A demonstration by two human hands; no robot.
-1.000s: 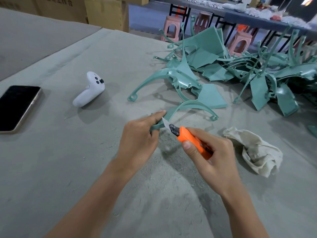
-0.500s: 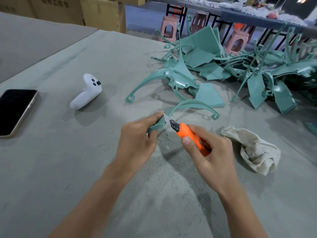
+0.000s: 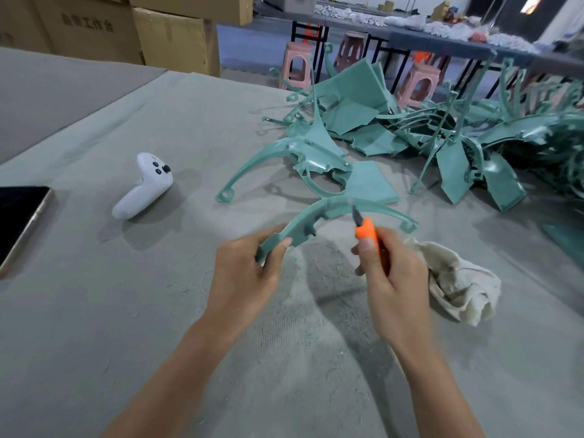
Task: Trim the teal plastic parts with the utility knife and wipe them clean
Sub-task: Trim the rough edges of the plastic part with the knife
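Teal curved part (image 3: 328,207) stretches up and rightward from the left hand (image 3: 243,279), which pinches its near end. The right hand (image 3: 392,279), fingers wrapped round the orange utility knife (image 3: 366,232), points the blade at the arch's middle, just above its knuckles.

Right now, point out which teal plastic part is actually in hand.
The curved teal arm nearest the person: the left hand grips its near end. The other parts lie on the table behind it.
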